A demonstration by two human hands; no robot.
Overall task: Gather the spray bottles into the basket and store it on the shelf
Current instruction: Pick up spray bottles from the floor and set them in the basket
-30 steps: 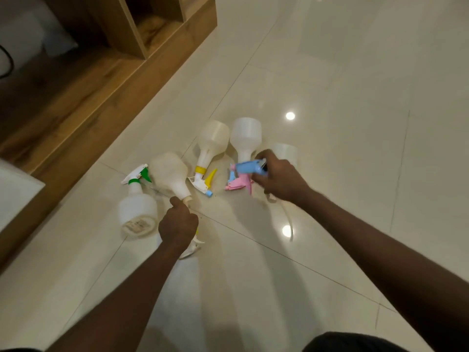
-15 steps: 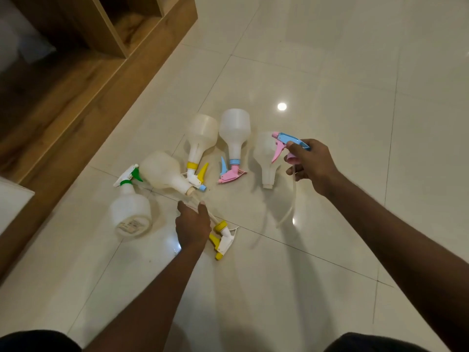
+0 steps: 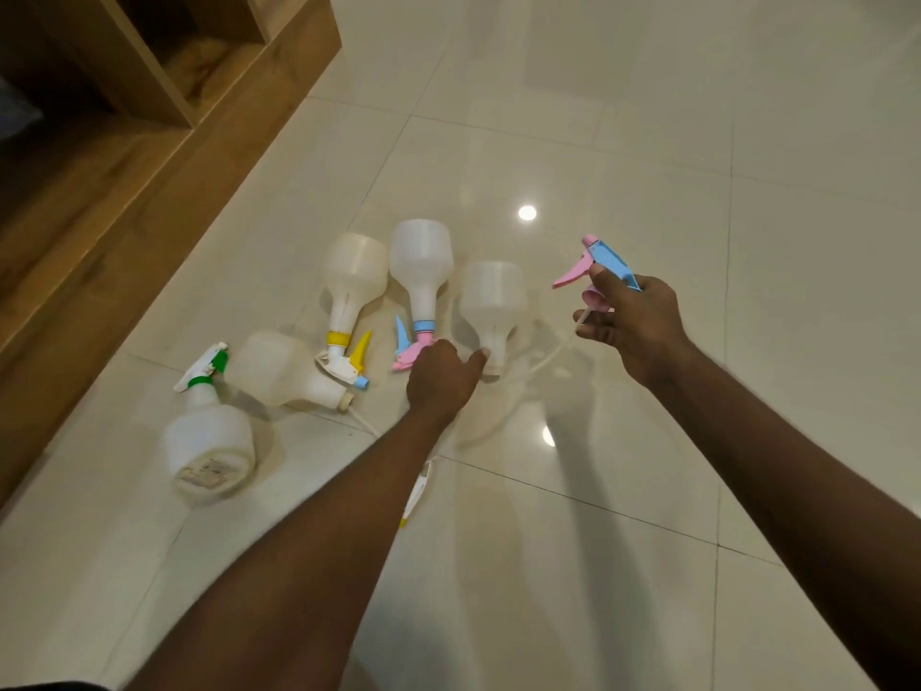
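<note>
Reaching toward the neck of the capless bottle, the left hand had its fingers loose and parted, gripping nothing, while the right hand at three o'clock pinched the blue-and-pink sprayer head, its dip tube dangling. That tube could snag or miss the neck, and the bottle might roll on the glossy floor. No basket showed. Four more bottles lay toward nine o'clock; the green-capped bottle bore an unreadable label.

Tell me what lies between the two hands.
In the head view, the headless bottle lies on the floor between the left hand and the right hand, whose blue-and-pink spray head trails its tube toward it.
</note>
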